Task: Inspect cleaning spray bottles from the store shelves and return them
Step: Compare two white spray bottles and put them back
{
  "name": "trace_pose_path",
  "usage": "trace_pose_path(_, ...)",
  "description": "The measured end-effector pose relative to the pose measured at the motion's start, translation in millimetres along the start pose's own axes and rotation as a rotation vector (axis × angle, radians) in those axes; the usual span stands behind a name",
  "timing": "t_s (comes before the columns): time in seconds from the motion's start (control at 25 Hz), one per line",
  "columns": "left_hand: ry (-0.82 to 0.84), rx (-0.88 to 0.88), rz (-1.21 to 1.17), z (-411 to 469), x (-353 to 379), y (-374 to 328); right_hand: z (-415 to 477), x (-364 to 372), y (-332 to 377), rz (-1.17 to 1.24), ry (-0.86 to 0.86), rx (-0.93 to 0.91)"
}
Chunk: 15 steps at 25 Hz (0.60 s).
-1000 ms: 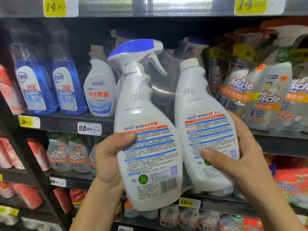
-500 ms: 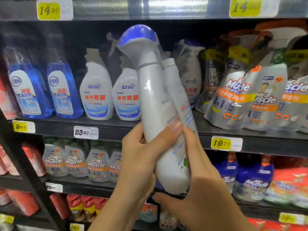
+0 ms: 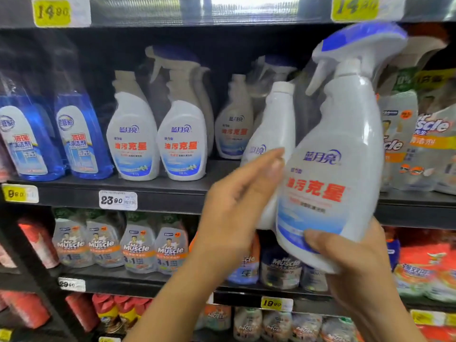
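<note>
The spray bottle, bundled with 1 capped refill, is held up before the middle shelf. Its long axis is near upright, leaning right, with the label facing the person and the nozzle pointing left. The right hand grips its base. The left hand, fingers straight, touches the refill's side. The shelf gap lies behind and to the left.

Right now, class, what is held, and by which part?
The right hand grips the trigger spray bottle by its base; the open left hand only touches the refill bottle.
</note>
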<state>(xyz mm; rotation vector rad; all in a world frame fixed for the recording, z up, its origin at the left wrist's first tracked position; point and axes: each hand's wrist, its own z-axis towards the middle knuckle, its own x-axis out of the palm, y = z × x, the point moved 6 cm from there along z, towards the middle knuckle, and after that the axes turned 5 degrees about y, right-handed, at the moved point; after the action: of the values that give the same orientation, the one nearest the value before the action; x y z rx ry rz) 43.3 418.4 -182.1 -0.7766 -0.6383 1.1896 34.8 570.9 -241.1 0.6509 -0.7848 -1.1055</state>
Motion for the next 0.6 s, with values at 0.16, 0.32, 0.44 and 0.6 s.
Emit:
trace_pose_path(0.16, -0.262, -0.127, 0.072, 15, -53, 38, 4, -21, -4, 0.290, -0.053, 0.100)
trace_pose_path(0.32, -0.004, -0.377, -0.237, 21, -47, 76, 8, -37, -20, 0.432, -0.029, 0.169)
trace_pose_path(0.44, -0.012, -0.283, -0.330, 21, -48, 76, 19, -34, -12, 0.345, 0.111, 0.149)
trace_pose_path(0.6, -0.113, -0.149, -0.209, 30, -56, 64, 54, -41, 2, -0.001, 0.046, 0.121)
